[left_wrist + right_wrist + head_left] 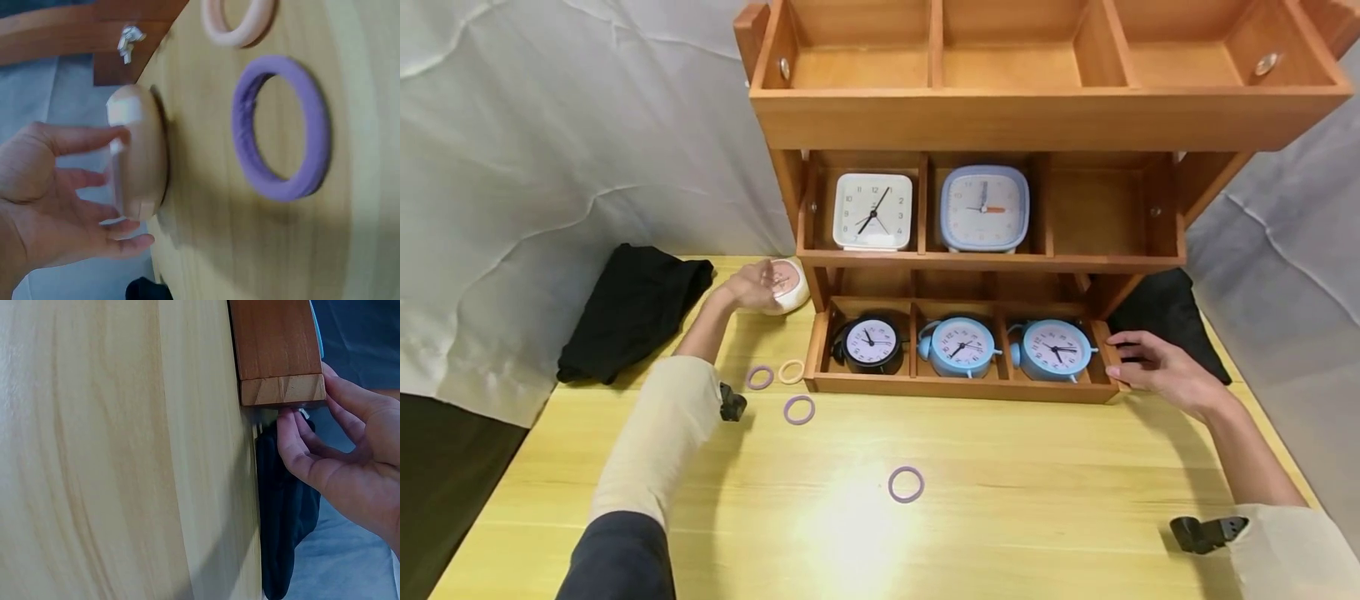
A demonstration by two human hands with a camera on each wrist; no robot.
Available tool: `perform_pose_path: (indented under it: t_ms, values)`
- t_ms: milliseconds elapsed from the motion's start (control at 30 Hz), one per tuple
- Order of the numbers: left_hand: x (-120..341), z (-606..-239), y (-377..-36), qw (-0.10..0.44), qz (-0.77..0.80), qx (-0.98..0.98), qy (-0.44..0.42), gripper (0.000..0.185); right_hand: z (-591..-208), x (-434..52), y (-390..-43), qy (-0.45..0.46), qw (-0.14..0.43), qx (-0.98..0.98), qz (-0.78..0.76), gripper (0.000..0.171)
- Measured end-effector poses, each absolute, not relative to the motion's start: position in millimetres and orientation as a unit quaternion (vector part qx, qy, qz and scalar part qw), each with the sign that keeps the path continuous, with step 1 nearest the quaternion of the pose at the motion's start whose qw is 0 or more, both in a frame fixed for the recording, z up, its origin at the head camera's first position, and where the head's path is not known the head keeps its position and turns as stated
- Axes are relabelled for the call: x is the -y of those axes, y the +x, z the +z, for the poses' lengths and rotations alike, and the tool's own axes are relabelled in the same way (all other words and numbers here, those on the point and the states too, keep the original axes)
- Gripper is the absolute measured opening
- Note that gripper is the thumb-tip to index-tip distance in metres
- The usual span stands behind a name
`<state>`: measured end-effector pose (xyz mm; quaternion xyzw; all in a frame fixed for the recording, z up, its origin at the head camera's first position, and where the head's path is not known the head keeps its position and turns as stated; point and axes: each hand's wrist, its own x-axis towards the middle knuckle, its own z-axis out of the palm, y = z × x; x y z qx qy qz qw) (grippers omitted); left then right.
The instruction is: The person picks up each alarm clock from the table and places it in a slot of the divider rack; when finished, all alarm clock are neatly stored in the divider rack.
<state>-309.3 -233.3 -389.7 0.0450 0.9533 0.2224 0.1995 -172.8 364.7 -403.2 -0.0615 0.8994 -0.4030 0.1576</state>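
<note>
My left hand (763,286) holds a small pink-and-white clock (790,285) on the yellow table, left of the wooden shelf unit (962,388). In the left wrist view the thumb and fingers of that hand (134,187) bracket the clock (140,125), which stands on its edge. My right hand (1120,358) rests against the right end of the shelf's bottom tray with its fingers fairly straight. The right wrist view has those fingertips (290,425) touching the wooden corner (281,390).
The shelf holds a white square clock (872,211), a blue square clock (985,208), a black round clock (871,342) and two blue bell clocks (958,346). Several rings (906,484) lie on the table (1037,517). Black cloths (632,308) flank the shelf.
</note>
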Motion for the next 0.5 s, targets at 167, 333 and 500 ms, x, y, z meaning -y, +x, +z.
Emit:
perform_pose_path:
  t_ms: [167, 333, 500]
  values:
    - [216, -404, -306, 0.122, 0.206, -0.97, -0.043, 0.089, -404, -366, -173, -0.061, 0.157, -0.9, -0.402, 0.057]
    - [206, -412, -302, 0.062, 0.251, -0.96, -0.107, 0.092, -403, -365, -173, -0.064, 0.154, -0.899, -0.406, 0.057]
    - [221, -403, -292, 0.045, 0.284, -0.954, -0.09, 0.091, -402, -363, -172, -0.064, 0.153, -0.897, -0.408, 0.056]
